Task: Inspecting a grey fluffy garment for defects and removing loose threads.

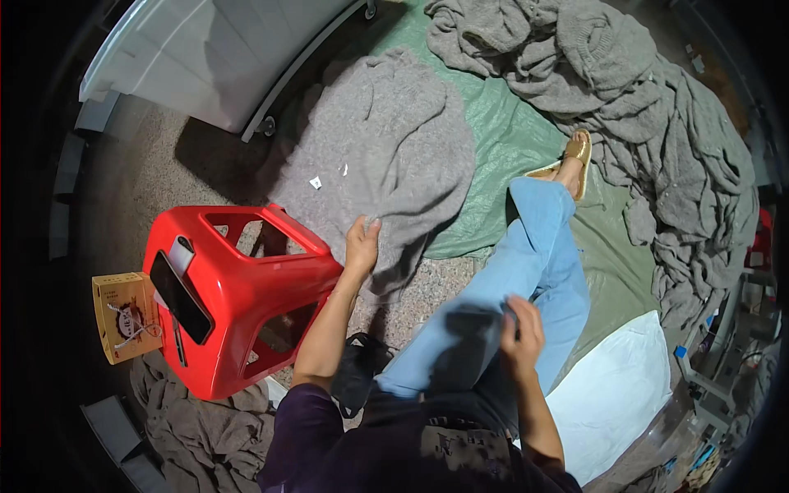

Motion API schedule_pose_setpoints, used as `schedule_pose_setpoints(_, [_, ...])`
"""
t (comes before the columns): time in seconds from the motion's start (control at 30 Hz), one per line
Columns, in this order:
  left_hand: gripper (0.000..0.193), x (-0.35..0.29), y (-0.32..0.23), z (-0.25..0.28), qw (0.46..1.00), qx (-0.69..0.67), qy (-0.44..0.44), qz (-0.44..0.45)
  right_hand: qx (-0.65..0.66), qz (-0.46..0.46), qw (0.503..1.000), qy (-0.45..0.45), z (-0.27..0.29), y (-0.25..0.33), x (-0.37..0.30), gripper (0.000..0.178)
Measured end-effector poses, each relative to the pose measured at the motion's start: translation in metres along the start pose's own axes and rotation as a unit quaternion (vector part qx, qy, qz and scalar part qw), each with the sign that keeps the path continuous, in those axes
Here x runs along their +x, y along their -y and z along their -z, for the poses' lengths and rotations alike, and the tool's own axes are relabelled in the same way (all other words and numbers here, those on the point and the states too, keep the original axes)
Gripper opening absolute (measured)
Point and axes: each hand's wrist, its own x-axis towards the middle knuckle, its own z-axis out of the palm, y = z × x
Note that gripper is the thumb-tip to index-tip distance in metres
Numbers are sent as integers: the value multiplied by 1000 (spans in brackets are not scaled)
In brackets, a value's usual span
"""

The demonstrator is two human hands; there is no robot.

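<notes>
A grey knitted garment (386, 140) is spread in front of me, with two small white tags or scraps on it. My left hand (360, 246) is closed on the garment's near edge, thumb on top. Over my jeans, to the right and apart from the garment, is my right hand (523, 337). Its fingers are curled in and slightly blurred; what they hold, if anything, I cannot make out.
A red plastic stool (234, 287) stands at left, bearing a black phone (181, 297). Beside it is a yellow box (123, 316). Grey knitwear (690, 156) is heaped at right on green sheeting (509, 123). A white wheeled bin (222, 57) stands at far left.
</notes>
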Motion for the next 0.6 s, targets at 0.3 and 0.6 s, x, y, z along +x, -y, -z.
schedule_pose_setpoints(0.3, [41, -124, -285, 17, 858, -403, 317, -28, 141, 128, 981, -25, -55, 72, 67, 61])
schedule_pose_setpoints(0.6, [56, -128, -363, 64, 770, -235, 68, -590, 483, 311, 811, -113, 167, 242, 102, 23])
